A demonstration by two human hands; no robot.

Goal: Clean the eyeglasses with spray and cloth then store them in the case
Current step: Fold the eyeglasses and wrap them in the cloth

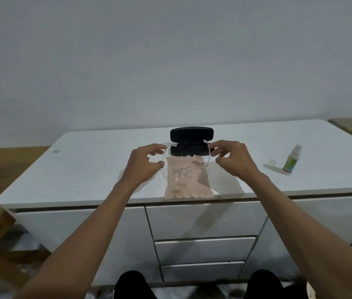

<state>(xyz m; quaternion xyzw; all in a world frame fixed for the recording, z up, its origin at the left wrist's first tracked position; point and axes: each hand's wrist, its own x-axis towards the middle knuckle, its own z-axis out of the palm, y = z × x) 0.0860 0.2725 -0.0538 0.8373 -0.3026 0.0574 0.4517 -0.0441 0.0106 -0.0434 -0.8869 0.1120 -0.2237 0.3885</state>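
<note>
On a white desk (pixel 84 169), the left hand (pixel 142 165) and right hand (pixel 233 160) each pinch a temple of clear glasses (pixel 181 172), held above a pink cloth (pixel 187 182). An open black case (pixel 191 140) sits behind. A spray bottle (pixel 292 158) stands far right.

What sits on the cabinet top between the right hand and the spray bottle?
In the head view, only a small clear cap beside the spray bottle; the rest of the white cabinet top from the right hand is bare.
</note>
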